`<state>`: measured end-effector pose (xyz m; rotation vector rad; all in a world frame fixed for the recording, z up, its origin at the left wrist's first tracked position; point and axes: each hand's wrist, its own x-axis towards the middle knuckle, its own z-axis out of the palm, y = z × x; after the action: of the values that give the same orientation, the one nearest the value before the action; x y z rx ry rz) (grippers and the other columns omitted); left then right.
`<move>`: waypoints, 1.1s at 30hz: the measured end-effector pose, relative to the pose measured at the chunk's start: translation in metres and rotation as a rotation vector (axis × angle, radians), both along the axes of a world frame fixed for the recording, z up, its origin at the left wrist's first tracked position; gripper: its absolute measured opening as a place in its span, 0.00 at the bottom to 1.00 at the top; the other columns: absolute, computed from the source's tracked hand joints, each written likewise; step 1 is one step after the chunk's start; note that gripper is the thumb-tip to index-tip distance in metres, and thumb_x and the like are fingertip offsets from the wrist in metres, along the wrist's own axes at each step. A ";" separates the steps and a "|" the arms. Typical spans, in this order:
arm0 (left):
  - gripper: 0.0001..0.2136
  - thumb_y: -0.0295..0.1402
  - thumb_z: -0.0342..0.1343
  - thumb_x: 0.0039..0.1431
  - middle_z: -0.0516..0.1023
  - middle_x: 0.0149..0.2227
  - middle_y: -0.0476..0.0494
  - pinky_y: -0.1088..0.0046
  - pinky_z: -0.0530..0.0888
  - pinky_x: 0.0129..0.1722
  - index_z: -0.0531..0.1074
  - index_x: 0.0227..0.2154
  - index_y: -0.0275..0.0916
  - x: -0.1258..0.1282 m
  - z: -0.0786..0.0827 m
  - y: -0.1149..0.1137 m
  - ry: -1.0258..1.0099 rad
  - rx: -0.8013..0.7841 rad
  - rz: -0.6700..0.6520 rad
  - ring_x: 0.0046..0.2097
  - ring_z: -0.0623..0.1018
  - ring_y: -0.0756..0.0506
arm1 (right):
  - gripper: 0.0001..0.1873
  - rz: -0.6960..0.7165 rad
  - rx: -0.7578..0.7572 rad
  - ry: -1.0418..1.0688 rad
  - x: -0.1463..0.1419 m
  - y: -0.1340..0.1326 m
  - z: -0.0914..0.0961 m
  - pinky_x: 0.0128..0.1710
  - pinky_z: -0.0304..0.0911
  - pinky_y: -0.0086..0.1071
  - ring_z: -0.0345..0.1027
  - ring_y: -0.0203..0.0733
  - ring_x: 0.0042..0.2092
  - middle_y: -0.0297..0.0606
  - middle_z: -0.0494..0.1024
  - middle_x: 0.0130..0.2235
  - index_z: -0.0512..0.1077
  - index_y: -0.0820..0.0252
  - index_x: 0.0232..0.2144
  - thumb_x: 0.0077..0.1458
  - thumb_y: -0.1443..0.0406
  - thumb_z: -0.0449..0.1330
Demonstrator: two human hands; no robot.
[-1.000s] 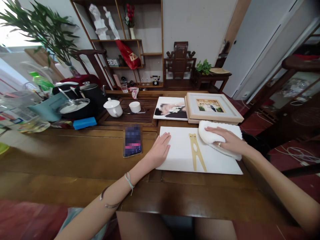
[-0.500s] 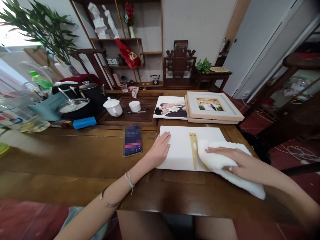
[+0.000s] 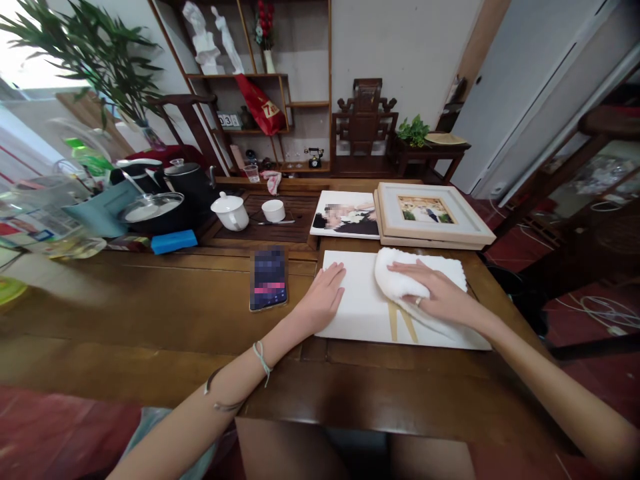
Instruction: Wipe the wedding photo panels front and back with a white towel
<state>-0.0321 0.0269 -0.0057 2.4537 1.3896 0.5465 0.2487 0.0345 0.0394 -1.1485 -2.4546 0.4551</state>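
Observation:
A white rectangular panel [image 3: 357,313] lies flat on the wooden table, with two tan strips [image 3: 403,325] showing at its lower middle. My left hand [image 3: 325,293] rests on the panel's left edge, fingers stretched out and holding nothing. Bunched under my right hand [image 3: 435,290] is a fluffy white towel [image 3: 395,280], which the fingers press onto the panel's upper right part. The towel hides the upper ends of the strips. A ring is on one finger of the right hand.
Behind the panel lie a photo print [image 3: 345,215] and stacked picture frames [image 3: 435,230]. Left of my left hand is a phone [image 3: 269,279]. A lidded white cup [image 3: 231,212], a small bowl [image 3: 273,211], a blue block [image 3: 174,242] and a black kettle [image 3: 190,190] stand farther left.
My right hand has slid the towel up and away across the panel. The strips' upper part is now covered, and the panel's lower right corner shows. The left hand stays on the edge.

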 end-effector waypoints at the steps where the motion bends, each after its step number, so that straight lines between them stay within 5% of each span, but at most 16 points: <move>1: 0.22 0.31 0.38 0.66 0.56 0.66 0.33 0.53 0.51 0.66 0.56 0.61 0.32 0.000 0.000 0.000 0.001 -0.001 -0.001 0.68 0.53 0.40 | 0.32 0.058 -0.005 -0.028 -0.003 -0.013 0.002 0.65 0.36 0.56 0.55 0.50 0.63 0.40 0.66 0.61 0.62 0.54 0.60 0.51 0.69 0.55; 5: 0.22 0.31 0.37 0.66 0.55 0.66 0.33 0.53 0.51 0.66 0.56 0.61 0.31 0.000 0.000 0.001 0.005 -0.006 -0.002 0.68 0.53 0.40 | 0.43 0.290 -0.052 -0.123 -0.013 -0.063 0.013 0.66 0.32 0.54 0.50 0.47 0.65 0.37 0.60 0.64 0.59 0.52 0.62 0.41 0.76 0.54; 9: 0.22 0.31 0.38 0.66 0.56 0.66 0.33 0.53 0.51 0.66 0.56 0.61 0.31 0.000 0.000 0.001 0.004 0.001 -0.003 0.67 0.54 0.40 | 0.47 0.344 -0.094 -0.111 -0.015 -0.070 0.015 0.66 0.31 0.53 0.50 0.46 0.65 0.37 0.60 0.64 0.59 0.53 0.62 0.36 0.77 0.53; 15: 0.22 0.32 0.38 0.66 0.56 0.66 0.33 0.53 0.52 0.66 0.56 0.61 0.32 0.000 0.001 0.000 0.007 0.006 -0.004 0.68 0.54 0.40 | 0.30 0.100 -0.124 0.065 -0.013 -0.013 0.012 0.63 0.45 0.54 0.58 0.51 0.61 0.39 0.68 0.59 0.64 0.53 0.58 0.51 0.67 0.56; 18: 0.22 0.32 0.37 0.67 0.55 0.66 0.33 0.54 0.52 0.66 0.56 0.61 0.32 0.000 0.001 0.000 0.009 0.001 -0.001 0.68 0.53 0.40 | 0.17 -0.042 -0.280 0.156 -0.022 0.014 0.021 0.48 0.65 0.48 0.71 0.53 0.47 0.40 0.78 0.47 0.73 0.56 0.46 0.55 0.58 0.56; 23: 0.22 0.32 0.38 0.67 0.55 0.66 0.34 0.54 0.52 0.66 0.56 0.61 0.33 0.000 0.002 0.000 0.004 -0.016 0.002 0.68 0.53 0.41 | 0.15 -0.120 -0.442 0.208 -0.034 0.036 0.034 0.29 0.64 0.35 0.71 0.47 0.32 0.36 0.79 0.33 0.73 0.59 0.33 0.53 0.54 0.57; 28: 0.22 0.32 0.38 0.66 0.55 0.66 0.34 0.55 0.50 0.66 0.56 0.61 0.31 0.000 0.004 -0.001 0.005 -0.022 0.007 0.68 0.53 0.41 | 0.13 -0.222 -0.416 0.194 -0.010 0.042 0.029 0.30 0.65 0.35 0.71 0.46 0.32 0.36 0.79 0.33 0.73 0.58 0.32 0.52 0.56 0.56; 33: 0.22 0.31 0.38 0.66 0.56 0.66 0.33 0.54 0.50 0.66 0.56 0.61 0.31 0.000 0.003 -0.001 0.001 -0.017 -0.002 0.68 0.53 0.41 | 0.18 -0.350 -0.368 0.179 0.030 0.032 0.018 0.41 0.68 0.45 0.73 0.54 0.40 0.40 0.80 0.41 0.74 0.57 0.39 0.54 0.53 0.56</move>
<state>-0.0320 0.0261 -0.0029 2.4420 1.3866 0.5316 0.2789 0.0664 0.0575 -1.5709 -2.0097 0.8806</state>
